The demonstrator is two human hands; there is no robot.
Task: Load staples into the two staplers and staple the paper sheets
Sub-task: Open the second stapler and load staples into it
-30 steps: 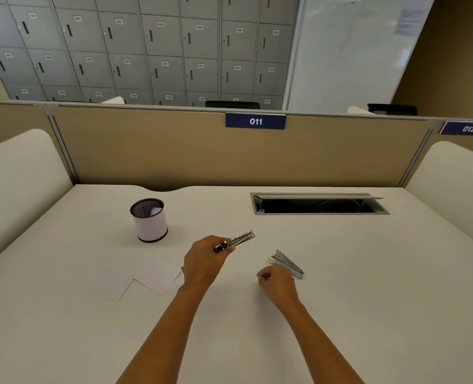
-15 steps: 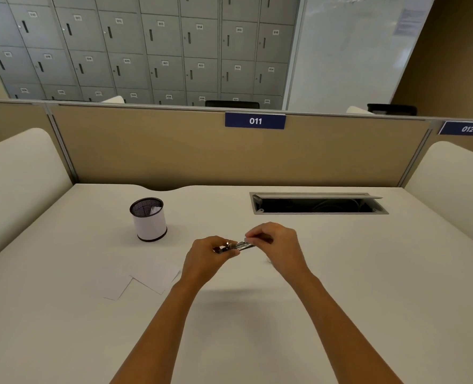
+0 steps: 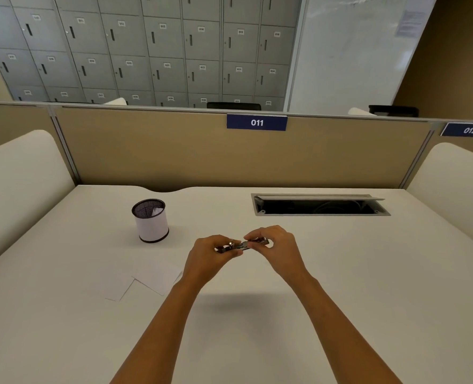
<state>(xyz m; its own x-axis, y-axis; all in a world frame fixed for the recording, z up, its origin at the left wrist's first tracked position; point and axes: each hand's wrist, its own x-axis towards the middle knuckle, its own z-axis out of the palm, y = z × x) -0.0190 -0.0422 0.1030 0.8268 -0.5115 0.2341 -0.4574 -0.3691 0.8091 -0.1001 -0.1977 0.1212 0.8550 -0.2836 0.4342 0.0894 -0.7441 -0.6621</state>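
A small metal stapler (image 3: 243, 245) is held above the white desk (image 3: 368, 286), level and pointing right. My left hand (image 3: 211, 259) grips its rear end. My right hand (image 3: 278, 249) pinches its front end with fingertips curled over the top. Whether a strip of staples sits between those fingers cannot be told. Two white paper sheets (image 3: 155, 275) lie flat and overlapping on the desk, left of my left wrist. The second stapler does not show; my right hand and wrist cover the spot where it lay.
A mesh pen cup (image 3: 150, 220) with a white band stands at the back left. An open cable tray (image 3: 318, 206) is set into the desk at the back right. Beige partitions with the label 011 (image 3: 256, 122) close off the far side.
My right hand rose from the desk beside the second stapler, moved left and closed on the front of the stapler in my left hand. The left hand barely moved.
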